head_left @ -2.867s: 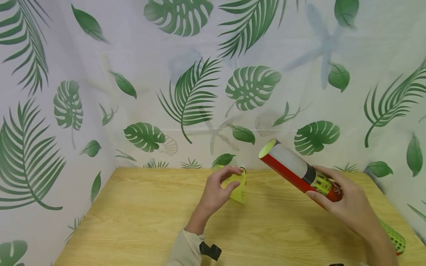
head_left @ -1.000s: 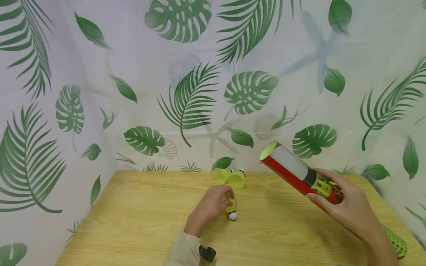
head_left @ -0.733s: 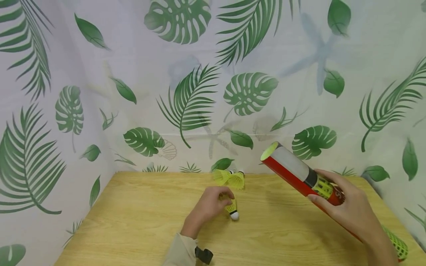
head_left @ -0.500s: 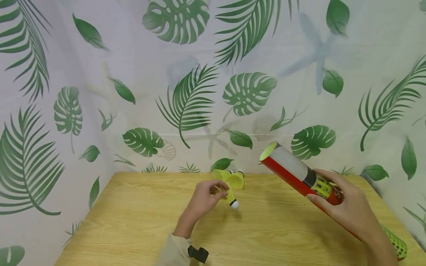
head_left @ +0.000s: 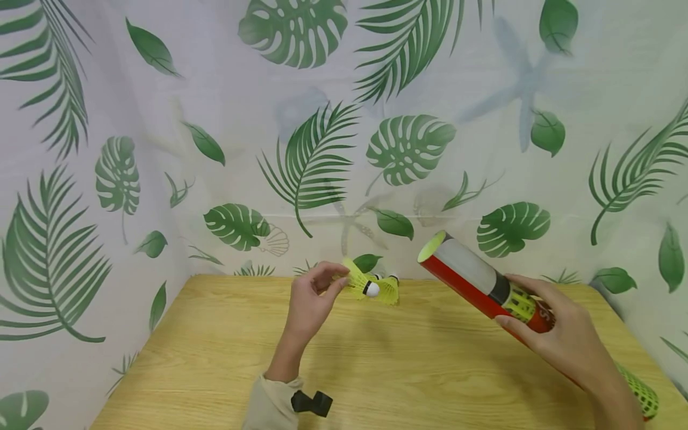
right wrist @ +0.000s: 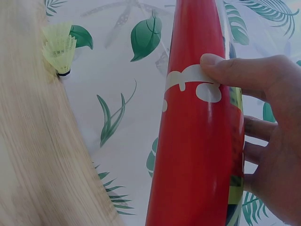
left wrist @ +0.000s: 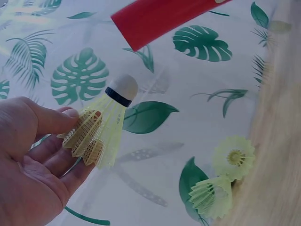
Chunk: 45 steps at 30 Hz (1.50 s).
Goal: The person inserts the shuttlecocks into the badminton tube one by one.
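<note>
My left hand (head_left: 310,301) pinches a yellow shuttlecock (left wrist: 106,125) by its skirt, thumb on one side and fingers on the other. Its white cork (head_left: 371,289) points right, toward the tube. In my right hand (head_left: 564,322) is a red, white and black shuttlecock tube (head_left: 473,275), gripped near its lower part. The tube tilts up to the left, and its mouth shows a pale green inside. Two more yellow shuttlecocks (left wrist: 214,195) lie at the table's back edge, partly hidden behind the held one in the head view.
A wooden table (head_left: 215,358) spreads below both hands. Behind it hangs a white cloth (head_left: 333,77) printed with green leaves. Beside my right forearm, at the table's right side, lies a green, grid-patterned cylinder (head_left: 636,391), partly hidden by the arm.
My left hand has picked up the shuttlecock from the table and raised it up and to the left, its cork turning toward the right. The right hand holds the tube almost still.
</note>
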Available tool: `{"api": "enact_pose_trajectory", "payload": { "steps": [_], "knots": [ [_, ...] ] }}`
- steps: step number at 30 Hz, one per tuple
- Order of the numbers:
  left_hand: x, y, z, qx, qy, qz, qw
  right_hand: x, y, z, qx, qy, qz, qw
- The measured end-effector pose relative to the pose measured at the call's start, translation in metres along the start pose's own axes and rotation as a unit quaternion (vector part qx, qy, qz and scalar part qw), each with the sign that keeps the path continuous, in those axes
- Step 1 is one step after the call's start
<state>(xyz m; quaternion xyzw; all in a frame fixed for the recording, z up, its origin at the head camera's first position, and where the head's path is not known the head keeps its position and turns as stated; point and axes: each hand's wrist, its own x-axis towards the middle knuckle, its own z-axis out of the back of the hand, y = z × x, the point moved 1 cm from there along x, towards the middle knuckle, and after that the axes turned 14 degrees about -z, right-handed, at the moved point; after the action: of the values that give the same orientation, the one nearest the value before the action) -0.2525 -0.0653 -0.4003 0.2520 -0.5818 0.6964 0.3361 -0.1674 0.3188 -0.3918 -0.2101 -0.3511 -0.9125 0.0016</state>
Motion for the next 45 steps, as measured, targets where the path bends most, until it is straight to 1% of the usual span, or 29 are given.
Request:
{"api": "enact_pose_trajectory", "payload": {
  "steps": [6, 11, 17, 23, 28, 31, 37, 41, 45],
  "knots": [
    [0.006, -0.009, 0.007, -0.008, -0.039, -0.015, 0.9991, 0.001, 0.005, -0.007, 0.015, 0.004, 0.014, 0.9998],
    [0.009, -0.017, 0.012, -0.012, -0.068, -0.029, 0.9972, 0.003, 0.01, -0.015, 0.015, 0.01, 0.032, 0.9993],
    [0.008, -0.023, 0.015, -0.012, -0.09, -0.031, 0.9954, 0.002, 0.014, -0.022, 0.01, 0.013, 0.054, 0.9984],
    [0.009, -0.027, 0.017, -0.012, -0.104, -0.036, 0.9939, 0.001, 0.023, -0.026, 0.012, 0.016, 0.063, 0.9978],
    [0.011, -0.032, 0.018, -0.01, -0.109, -0.039, 0.9932, 0.0, 0.027, -0.029, 0.0, 0.027, 0.05, 0.9984],
    [0.011, -0.034, 0.017, -0.01, -0.108, -0.038, 0.9933, -0.001, 0.03, -0.031, -0.002, 0.034, 0.054, 0.9979],
    [0.011, -0.038, 0.015, -0.009, -0.101, -0.041, 0.994, -0.001, 0.035, -0.035, -0.006, 0.048, 0.056, 0.9973],
    [0.011, -0.039, 0.012, -0.009, -0.092, -0.05, 0.9945, -0.001, 0.037, -0.037, -0.009, 0.06, 0.051, 0.9969],
    [0.01, -0.04, 0.01, -0.007, -0.084, -0.055, 0.9949, -0.002, 0.039, -0.039, -0.009, 0.062, 0.054, 0.9966]
  ]
}}
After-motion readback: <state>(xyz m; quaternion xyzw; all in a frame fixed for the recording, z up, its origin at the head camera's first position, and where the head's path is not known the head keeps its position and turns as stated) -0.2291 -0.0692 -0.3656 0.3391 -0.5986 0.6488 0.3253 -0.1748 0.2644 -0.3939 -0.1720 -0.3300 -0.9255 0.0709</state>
